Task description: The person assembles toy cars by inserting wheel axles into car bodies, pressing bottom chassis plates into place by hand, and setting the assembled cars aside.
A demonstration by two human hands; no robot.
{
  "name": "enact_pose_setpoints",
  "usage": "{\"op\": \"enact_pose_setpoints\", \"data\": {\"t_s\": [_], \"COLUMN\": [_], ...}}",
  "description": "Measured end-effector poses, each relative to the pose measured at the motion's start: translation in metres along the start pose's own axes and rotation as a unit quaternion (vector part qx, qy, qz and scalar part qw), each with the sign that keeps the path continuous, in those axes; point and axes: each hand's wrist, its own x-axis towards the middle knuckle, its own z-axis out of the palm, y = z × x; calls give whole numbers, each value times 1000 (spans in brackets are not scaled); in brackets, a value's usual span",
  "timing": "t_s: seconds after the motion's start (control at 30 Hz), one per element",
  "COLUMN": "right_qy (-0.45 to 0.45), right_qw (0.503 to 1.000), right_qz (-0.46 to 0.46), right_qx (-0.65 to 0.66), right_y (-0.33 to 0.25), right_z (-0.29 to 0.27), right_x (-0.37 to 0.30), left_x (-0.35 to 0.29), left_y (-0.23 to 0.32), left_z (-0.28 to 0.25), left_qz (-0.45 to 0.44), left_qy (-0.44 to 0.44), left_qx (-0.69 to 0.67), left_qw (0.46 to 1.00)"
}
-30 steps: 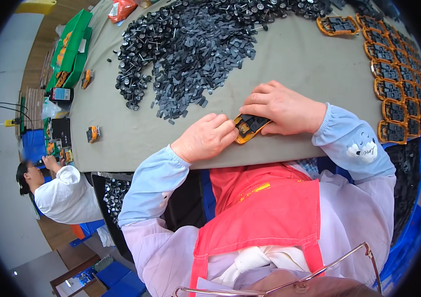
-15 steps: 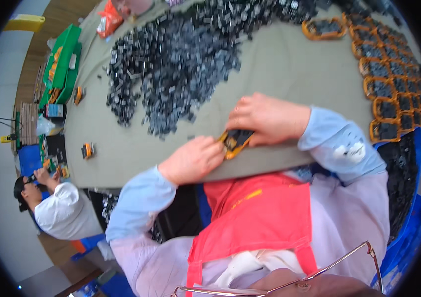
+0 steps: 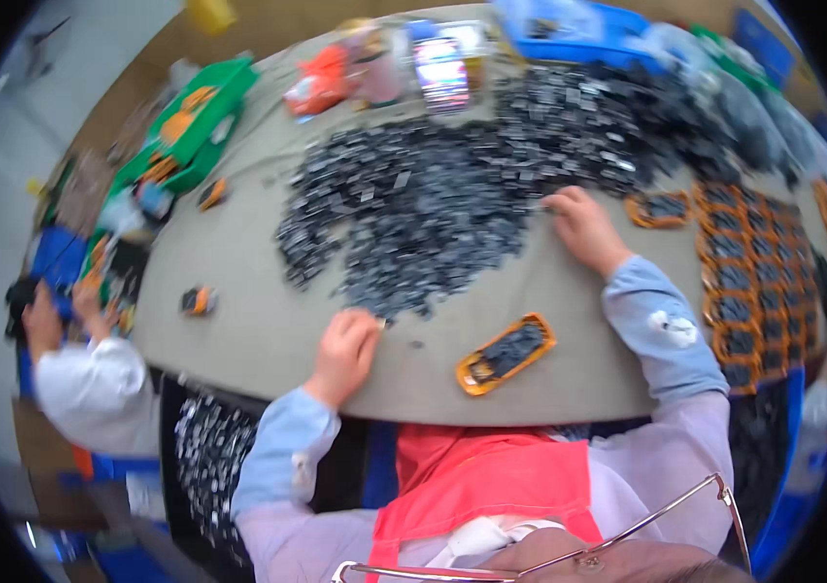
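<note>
An elongated orange shell with a dark inside (image 3: 513, 350) lies slantwise on the table near its front edge, with neither hand touching it. To its left, my left hand (image 3: 343, 352) is at the near edge of a big heap of small flat dark pieces (image 3: 433, 214). Its fingers are pinched together, with a tiny pale spot at the tips that I cannot make out. Farther off, my right hand (image 3: 585, 228) reaches to the heap's right edge. Thumb and finger are closed there; blur hides what they hold.
Rows of similar orange shells (image 3: 758, 282) cover the right side, with a single orange shell (image 3: 661, 208) beside them. At the back are a lit phone (image 3: 441, 76), a red bag (image 3: 319, 83) and a blue bin (image 3: 578, 29). A green crate (image 3: 190, 126) and a co-worker (image 3: 98, 389) are left.
Both hands have let go of the orange shell, which now rests on the table. My right hand has moved far to the heap's edge, my left to its near edge. The view has shifted.
</note>
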Motion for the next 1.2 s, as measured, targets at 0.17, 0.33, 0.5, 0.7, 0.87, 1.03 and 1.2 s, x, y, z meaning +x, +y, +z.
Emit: {"op": "enact_pose_setpoints", "data": {"t_s": [0.17, 0.33, 0.5, 0.7, 0.87, 1.03, 1.2], "right_qy": [-3, -23, -27, -95, -171, -178, -229], "right_qw": [990, 998, 993, 972, 964, 973, 967], "right_qz": [-119, -38, 42, 59, -46, -89, -92], "right_qx": [-74, 49, 106, 204, 196, 119, 58], "right_y": [27, -1, -26, -76, -102, -105, -112], "right_z": [4, -12, -36, -50, -45, -36, -36], "right_x": [10, -8, -52, -87, -92, -95, -95], "left_x": [7, 37, 79, 76, 68, 14, -30], "left_y": [-66, -88, -88, -112, -56, 56, 81], "left_z": [-14, 1, 11, 4, -3, -12, -5], "left_qz": [-224, -142, -197, -173, -174, -116, -124], "left_qy": [72, 79, -91, -87, -24, -143, -206], "left_qx": [13, 66, 121, 123, 76, 49, 6], "left_qw": [972, 984, 969, 973, 982, 982, 971]}}
